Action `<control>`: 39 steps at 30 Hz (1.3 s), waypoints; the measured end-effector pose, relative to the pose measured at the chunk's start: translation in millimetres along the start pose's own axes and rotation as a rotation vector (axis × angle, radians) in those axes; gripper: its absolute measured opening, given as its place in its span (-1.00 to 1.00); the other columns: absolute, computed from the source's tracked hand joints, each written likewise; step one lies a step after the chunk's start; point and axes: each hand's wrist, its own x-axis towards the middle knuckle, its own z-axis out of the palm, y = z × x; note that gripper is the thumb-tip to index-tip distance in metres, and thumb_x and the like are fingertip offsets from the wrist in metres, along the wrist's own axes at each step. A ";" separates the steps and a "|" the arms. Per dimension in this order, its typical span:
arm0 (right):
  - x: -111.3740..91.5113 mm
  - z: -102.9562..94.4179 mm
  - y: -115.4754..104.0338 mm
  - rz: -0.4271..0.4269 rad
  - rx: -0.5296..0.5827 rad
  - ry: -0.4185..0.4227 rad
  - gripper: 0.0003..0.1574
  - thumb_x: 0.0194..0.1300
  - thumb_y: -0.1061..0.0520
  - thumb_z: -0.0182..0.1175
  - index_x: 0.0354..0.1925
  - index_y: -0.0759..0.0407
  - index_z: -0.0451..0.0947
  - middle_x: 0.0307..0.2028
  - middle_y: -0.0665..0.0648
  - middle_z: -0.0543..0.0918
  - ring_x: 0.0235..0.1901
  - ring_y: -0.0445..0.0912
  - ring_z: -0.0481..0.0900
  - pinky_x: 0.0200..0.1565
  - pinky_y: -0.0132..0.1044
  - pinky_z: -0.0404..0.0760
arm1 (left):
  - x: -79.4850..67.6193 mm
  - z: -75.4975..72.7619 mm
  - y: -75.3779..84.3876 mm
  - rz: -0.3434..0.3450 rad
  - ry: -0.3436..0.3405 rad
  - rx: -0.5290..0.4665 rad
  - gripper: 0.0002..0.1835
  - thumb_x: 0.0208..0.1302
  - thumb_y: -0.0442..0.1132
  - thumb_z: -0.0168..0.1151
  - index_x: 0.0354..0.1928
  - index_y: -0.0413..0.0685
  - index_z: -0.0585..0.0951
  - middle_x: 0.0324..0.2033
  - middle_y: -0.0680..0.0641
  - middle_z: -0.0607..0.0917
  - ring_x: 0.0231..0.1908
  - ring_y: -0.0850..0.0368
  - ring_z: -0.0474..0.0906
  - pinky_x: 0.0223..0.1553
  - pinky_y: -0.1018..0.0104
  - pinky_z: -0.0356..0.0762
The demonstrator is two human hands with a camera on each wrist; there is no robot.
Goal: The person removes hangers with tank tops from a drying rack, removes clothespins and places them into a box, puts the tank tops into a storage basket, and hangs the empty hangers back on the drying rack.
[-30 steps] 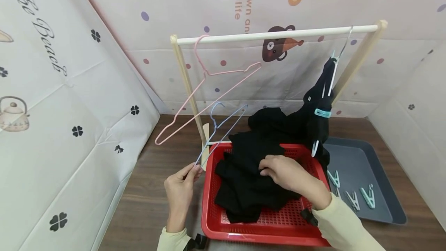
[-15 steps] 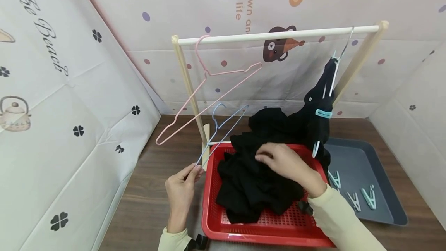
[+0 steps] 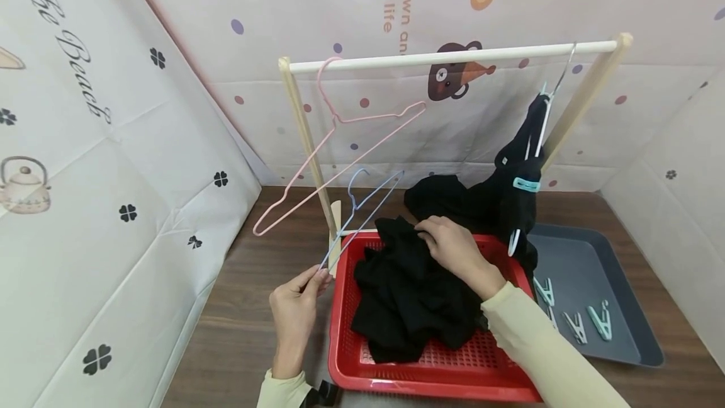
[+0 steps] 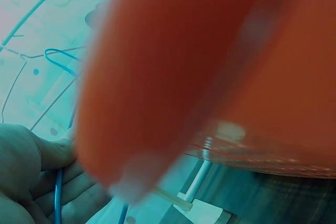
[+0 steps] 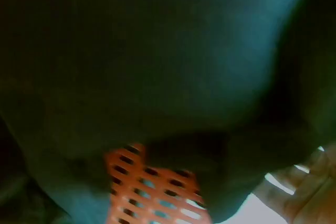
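the near rim of the basket [image 3: 430, 389] lies between the two forearms, and to its left the table [image 3: 238, 313] runs out to the left wall [image 3: 113, 257]. the left hand [image 3: 294, 307] is just outside the basket's left edge, thumb and fingers pinched on the blue hanger [image 3: 355, 208] near one end. the right hand [image 3: 453, 247] is over the basket, fingers bent at the cloth [image 3: 416, 298]; whether they grip it i cannot tell, as the right wrist view is mostly dark fabric.

the blue hanger is thin and tilted, its hook upward and its other end pointing up to the right. the cloth is black, crumpled in a loose heap inside the basket, with folds rising toward the right hand.

beyond, the rack [image 3: 453, 57] stands across the way, its left post behind the blue hanger. a pink hanger [image 3: 334, 119] hangs from its left end; at the right, a black garment [image 3: 518, 206] hangs with a blue clip [image 3: 526, 184], trailing behind the basket. the grey tray [image 3: 572, 257] on the right holds clips [image 3: 600, 320].
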 end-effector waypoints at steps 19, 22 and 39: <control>-62.0 -43.2 -9.3 -0.040 -0.017 -0.246 -0.71 0.32 0.37 0.43 -0.28 -0.02 0.63 -0.32 -0.07 0.68 -0.33 -0.13 0.65 -0.30 -0.18 0.68 | 2.1 -0.4 -1.9 0.022 -0.010 0.006 -0.87 0.26 -0.54 0.48 -0.16 -0.38 0.82 -0.40 -0.19 0.83 -0.42 0.03 0.82 -0.35 0.35 0.73; -69.7 -33.7 -3.5 0.020 -0.037 -0.361 -0.65 0.30 0.38 0.42 -0.36 -0.04 0.56 -0.43 -0.09 0.61 -0.43 -0.18 0.54 -0.39 -0.25 0.58 | 1.7 0.1 -2.1 0.027 -0.014 0.015 -0.86 0.25 -0.54 0.49 -0.15 -0.36 0.83 -0.39 -0.19 0.83 -0.42 -0.01 0.82 -0.35 0.34 0.73; -53.7 -41.8 -24.4 0.073 0.073 -0.295 -0.56 0.53 0.06 0.32 0.25 0.23 0.64 0.20 0.26 0.66 0.23 0.19 0.60 0.20 0.21 0.58 | 1.6 1.7 -2.3 0.047 -0.029 0.017 -0.87 0.28 -0.52 0.48 -0.15 -0.35 0.83 -0.39 -0.17 0.83 -0.41 0.00 0.82 -0.35 0.34 0.73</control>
